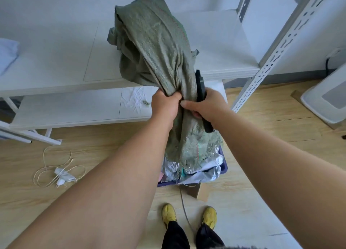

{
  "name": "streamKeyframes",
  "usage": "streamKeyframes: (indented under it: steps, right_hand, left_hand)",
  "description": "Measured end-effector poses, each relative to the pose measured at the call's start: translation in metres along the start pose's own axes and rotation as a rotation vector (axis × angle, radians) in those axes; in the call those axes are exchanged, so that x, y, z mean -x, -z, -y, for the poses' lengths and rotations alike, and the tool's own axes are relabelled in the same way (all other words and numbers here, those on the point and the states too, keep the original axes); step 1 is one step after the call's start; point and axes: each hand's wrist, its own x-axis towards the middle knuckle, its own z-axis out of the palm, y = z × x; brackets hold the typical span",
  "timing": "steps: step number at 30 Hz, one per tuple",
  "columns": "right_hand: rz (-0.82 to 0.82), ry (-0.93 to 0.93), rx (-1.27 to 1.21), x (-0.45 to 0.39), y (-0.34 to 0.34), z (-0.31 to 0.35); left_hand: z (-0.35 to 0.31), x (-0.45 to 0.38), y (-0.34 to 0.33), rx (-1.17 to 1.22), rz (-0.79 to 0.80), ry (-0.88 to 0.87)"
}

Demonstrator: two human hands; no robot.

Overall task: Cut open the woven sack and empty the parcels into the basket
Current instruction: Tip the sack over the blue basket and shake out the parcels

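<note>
The coarse grey-green woven plastic sack point(155, 48) is already cut open; its frayed mouth hangs over the blue plastic basket point(223, 166) near the feet, where crinkled silver and white plastic parcels point(204, 171) lie. The left hand point(165, 106) grips the bunched sack; the right hand point(206, 106) clutches it together with a black-handled cutter point(201, 91). Shaking out any remainder seems left.
</note>
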Motion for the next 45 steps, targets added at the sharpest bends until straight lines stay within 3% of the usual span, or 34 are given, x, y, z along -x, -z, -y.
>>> streamKeyframes:
  steps: [6,9,16,21,27,31,34,39,42,45]
  right_hand:
    - [-0.164,0.090,-0.094,-0.008,0.012,0.012]
    - [-0.166,0.140,-0.110,-0.010,0.014,0.022]
    - [-0.149,0.120,-0.015,-0.006,0.015,0.017]
    - [-0.174,0.158,-0.117,-0.001,0.021,0.026]
    - [-0.115,0.106,-0.079,-0.001,0.035,0.026]
    - [0.080,0.119,-0.124,0.002,0.041,0.036]
    - [0.073,0.167,-0.079,0.004,0.036,0.037]
    - [-0.212,0.204,0.107,0.011,0.037,0.026]
    - [-0.186,0.140,0.171,0.020,0.030,0.007]
    - [-0.139,0.028,0.066,0.017,0.020,-0.013]
  left_hand:
    - [-0.027,0.012,-0.007,0.085,0.058,-0.180]
    - [-0.035,0.014,-0.008,0.072,0.031,-0.254]
    - [-0.024,0.020,-0.005,0.051,0.057,-0.212]
    - [-0.035,0.019,-0.006,0.100,0.059,-0.292]
    - [0.009,0.032,0.008,-0.095,0.112,-0.210]
    - [0.027,0.040,0.007,-0.328,0.209,-0.136]
    - [0.018,0.038,-0.003,-0.187,0.192,-0.023]
    - [0.006,0.021,-0.008,0.049,-0.035,0.050]
    - [-0.002,0.017,-0.009,0.073,-0.066,0.060]
    - [-0.008,0.022,-0.016,0.148,0.020,0.082]
